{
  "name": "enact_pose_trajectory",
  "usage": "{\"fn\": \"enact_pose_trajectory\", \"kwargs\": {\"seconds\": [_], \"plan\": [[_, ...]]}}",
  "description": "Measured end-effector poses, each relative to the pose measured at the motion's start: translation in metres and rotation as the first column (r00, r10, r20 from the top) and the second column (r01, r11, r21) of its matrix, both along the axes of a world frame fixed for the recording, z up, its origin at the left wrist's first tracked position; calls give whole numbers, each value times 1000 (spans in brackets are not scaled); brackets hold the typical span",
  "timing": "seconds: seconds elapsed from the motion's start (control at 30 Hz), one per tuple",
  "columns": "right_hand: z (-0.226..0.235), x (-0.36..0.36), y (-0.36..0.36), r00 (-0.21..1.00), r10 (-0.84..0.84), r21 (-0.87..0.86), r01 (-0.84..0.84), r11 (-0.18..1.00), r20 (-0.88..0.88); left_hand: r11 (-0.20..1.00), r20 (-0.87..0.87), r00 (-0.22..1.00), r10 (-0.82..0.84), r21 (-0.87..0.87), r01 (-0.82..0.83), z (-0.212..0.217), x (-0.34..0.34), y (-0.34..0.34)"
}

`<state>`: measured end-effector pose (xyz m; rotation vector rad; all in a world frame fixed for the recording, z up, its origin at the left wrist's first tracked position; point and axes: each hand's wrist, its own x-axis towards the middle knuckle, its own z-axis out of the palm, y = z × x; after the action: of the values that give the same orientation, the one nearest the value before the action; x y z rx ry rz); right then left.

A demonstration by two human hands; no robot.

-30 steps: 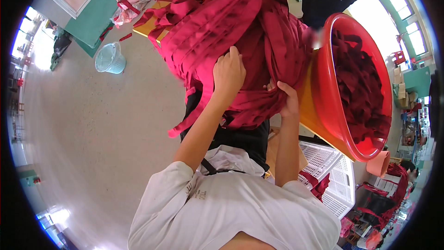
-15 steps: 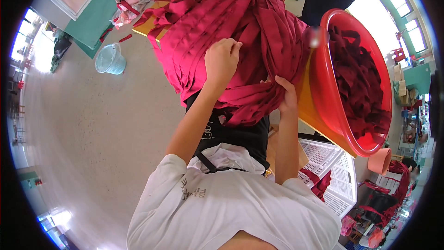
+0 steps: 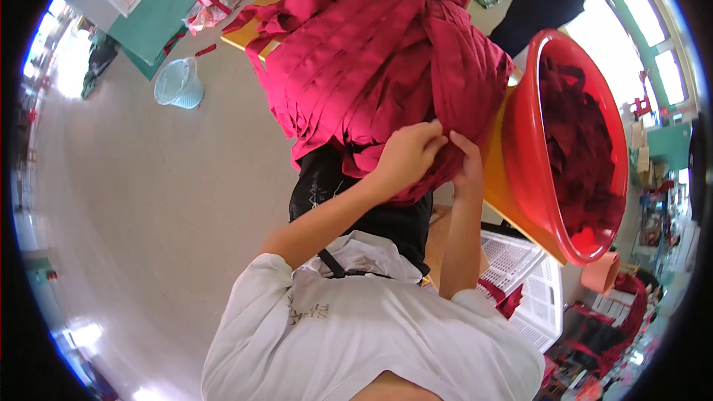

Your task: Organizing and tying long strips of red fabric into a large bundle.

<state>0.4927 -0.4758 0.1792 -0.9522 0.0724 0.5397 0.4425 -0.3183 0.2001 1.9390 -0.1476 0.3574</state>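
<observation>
A large heap of crimson fabric strips (image 3: 364,67) lies in front of me, its near side hanging over the table edge. At the heap's near right, my left hand (image 3: 412,152) has its fingertips pinched together on the fabric. Close beside it, my right hand (image 3: 466,163) is closed on a fold of the same fabric, thumb and fingers facing the left hand. The fingertips of both hands nearly meet. Part of the right hand's grip is hidden by cloth.
Right of the heap, a big red plastic tub (image 3: 531,141) of dark red cloth leans on the yellow table (image 3: 496,171). Below it stands a white perforated crate (image 3: 546,289). A light blue wastebasket (image 3: 178,85) is on the floor at left. Another person in dark clothes (image 3: 546,0) stands beyond.
My left hand has moved right and nearer, from the middle of the heap to beside my right hand. The other person's hand has let go of the heap's far side and withdrawn.
</observation>
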Motion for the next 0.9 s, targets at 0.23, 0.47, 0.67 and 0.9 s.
{"fn": "enact_pose_trajectory", "kwargs": {"seconds": [0.23, 0.47, 0.67, 0.9], "plan": [[-3, 3, -3, 965, 230, 329, -259, 908, 126, 839, 268, 855, 445, 209, -502, 23, 2, 32], [9, 6, 5, 956, 277, 116, -288, 951, 99, 824, 192, 916, 353, 399, -402, 5, 17, 72], [-8, 15, -10, 959, 283, 23, -283, 959, 23, 998, 25, 997, 68, 13, -69, 8, 8, 24], [-7, 15, -3, 947, 310, 185, -319, 929, 79, 891, 305, 907, 290, 260, -372, 34, 1, 36]]}}
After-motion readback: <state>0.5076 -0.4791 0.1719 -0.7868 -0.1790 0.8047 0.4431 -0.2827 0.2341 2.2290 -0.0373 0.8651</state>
